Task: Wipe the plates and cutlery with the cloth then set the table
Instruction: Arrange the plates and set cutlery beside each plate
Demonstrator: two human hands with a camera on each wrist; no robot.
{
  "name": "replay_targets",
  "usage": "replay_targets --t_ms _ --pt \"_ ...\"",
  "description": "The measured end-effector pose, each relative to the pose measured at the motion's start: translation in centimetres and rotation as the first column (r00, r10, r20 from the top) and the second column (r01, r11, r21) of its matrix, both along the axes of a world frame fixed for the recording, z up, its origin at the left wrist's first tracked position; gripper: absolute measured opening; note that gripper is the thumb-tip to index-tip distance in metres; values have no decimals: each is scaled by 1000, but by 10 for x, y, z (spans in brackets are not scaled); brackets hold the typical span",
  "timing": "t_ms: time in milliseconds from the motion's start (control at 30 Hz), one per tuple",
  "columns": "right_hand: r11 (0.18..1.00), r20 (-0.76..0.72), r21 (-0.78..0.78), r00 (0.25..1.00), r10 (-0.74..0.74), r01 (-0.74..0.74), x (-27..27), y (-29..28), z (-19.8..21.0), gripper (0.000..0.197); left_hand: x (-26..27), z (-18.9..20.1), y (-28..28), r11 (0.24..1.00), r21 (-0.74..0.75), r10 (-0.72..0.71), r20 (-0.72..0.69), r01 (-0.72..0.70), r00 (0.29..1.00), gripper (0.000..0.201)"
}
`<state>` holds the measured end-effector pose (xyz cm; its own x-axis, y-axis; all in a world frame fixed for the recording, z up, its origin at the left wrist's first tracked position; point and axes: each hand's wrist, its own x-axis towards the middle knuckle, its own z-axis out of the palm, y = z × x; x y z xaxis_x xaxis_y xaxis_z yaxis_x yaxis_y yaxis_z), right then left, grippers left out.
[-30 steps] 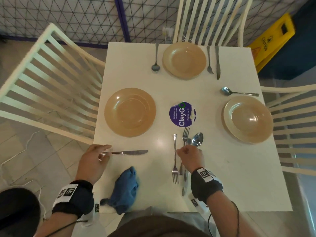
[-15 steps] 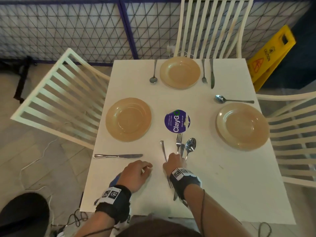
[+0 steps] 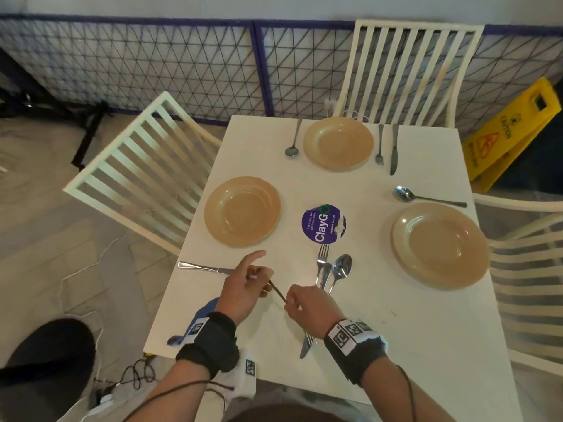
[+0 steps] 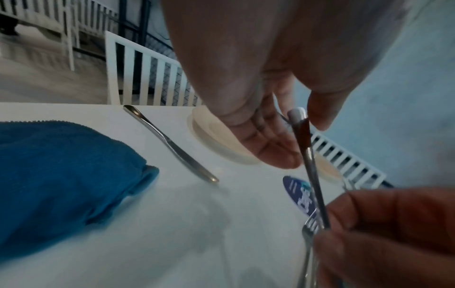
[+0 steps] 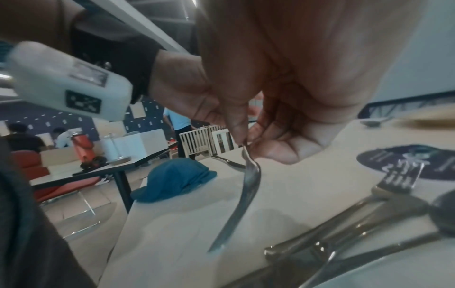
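Note:
A steel fork (image 3: 277, 291) hangs just above the white table (image 3: 411, 330), held at both ends. My left hand (image 3: 262, 283) pinches its handle tip (image 4: 297, 115) with the index finger sticking out. My right hand (image 3: 289, 300) pinches the fork (image 5: 249, 183) further down. Partly hidden behind my left wrist, the blue cloth (image 3: 204, 310) lies bunched at the near left edge. A knife (image 3: 203, 268) rests below the left tan plate (image 3: 242, 211). Another fork (image 3: 322, 261), a spoon (image 3: 341, 267) and a knife (image 3: 304, 350) lie beside my right hand.
The far plate (image 3: 338, 143) has a spoon, fork and knife around it. A spoon (image 3: 426, 197) lies by the right plate (image 3: 438, 245). A purple round sticker (image 3: 323, 223) marks the table's middle. White slatted chairs (image 3: 143, 169) stand on three sides.
My left hand left the knife at the near left and came over to my right hand. Together they have lifted the fork off the table.

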<state>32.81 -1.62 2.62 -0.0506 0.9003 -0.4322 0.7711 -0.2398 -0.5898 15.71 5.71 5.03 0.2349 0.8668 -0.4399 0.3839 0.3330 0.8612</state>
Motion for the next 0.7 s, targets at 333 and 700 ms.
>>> replay_targets --t_ms 333,700 --pt "988 -273 -86 950 -150 132 3 12 16 8 -62 29 14 974 -49 226 175 -221 958 16" --pt "713 -369 -375 610 -701 592 -50 100 -5 16 -143 -9 93 946 -183 286 77 -268 955 20"
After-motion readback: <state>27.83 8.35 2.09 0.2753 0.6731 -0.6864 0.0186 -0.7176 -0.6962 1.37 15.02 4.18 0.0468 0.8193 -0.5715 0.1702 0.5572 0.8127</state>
